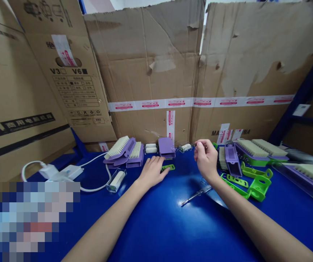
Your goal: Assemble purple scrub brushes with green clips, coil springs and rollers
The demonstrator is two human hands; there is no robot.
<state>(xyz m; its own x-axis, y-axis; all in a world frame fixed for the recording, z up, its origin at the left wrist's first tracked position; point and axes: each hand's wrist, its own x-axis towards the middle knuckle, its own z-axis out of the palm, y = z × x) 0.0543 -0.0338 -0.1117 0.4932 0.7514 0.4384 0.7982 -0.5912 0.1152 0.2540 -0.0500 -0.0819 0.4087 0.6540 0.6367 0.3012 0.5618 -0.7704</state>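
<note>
My left hand (pixel 153 170) lies palm down on the blue table, fingers spread, beside a small green perforated plate (pixel 169 167) and just in front of a purple brush part (pixel 166 146). Raised over the table to the right, my right hand (pixel 207 158) has its fingers curled together; what they hold, if anything, is hidden. A screwdriver with a clear handle (pixel 197 194) lies below the right wrist. Behind, between the hands, sits a clear case with a pale roll (pixel 185 147).
Purple brushes with cream bristles (pixel 120 151) stand back left, near a white power strip (pixel 70 172) with cables and a clear case (pixel 116 181). Green parts (pixel 259 187), a purple brush (pixel 231 160) and more brushes (pixel 254 148) lie right. Cardboard (pixel 145 80) walls the back.
</note>
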